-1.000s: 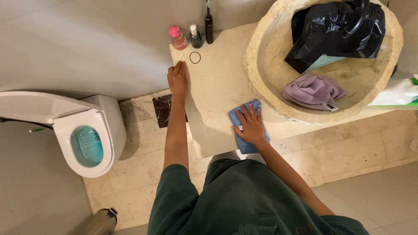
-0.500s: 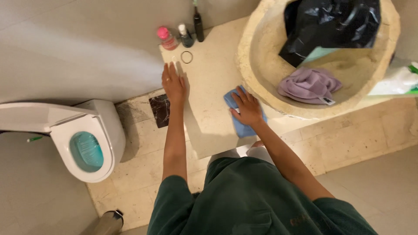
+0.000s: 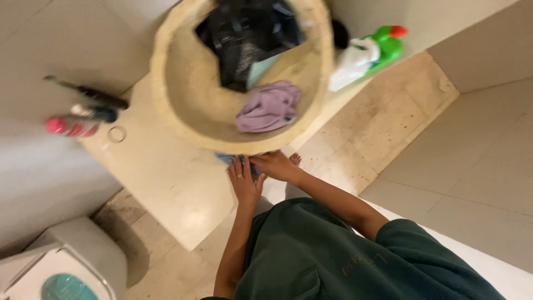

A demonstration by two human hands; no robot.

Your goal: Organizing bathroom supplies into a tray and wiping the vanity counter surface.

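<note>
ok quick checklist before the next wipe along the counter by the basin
1. Both hands on the blue cloth: ok, left hand and right hand meet over it at the counter edge.
2. Cloth spread flat: cannot tell, mostly hidden under the basin rim.
3. Counter to the left bare: ok.
4. Small ring out of the way: ok, far left.
5. Bottles upright: cannot tell, blurred.
6. Spray bottle clear of hands: ok.
</note>
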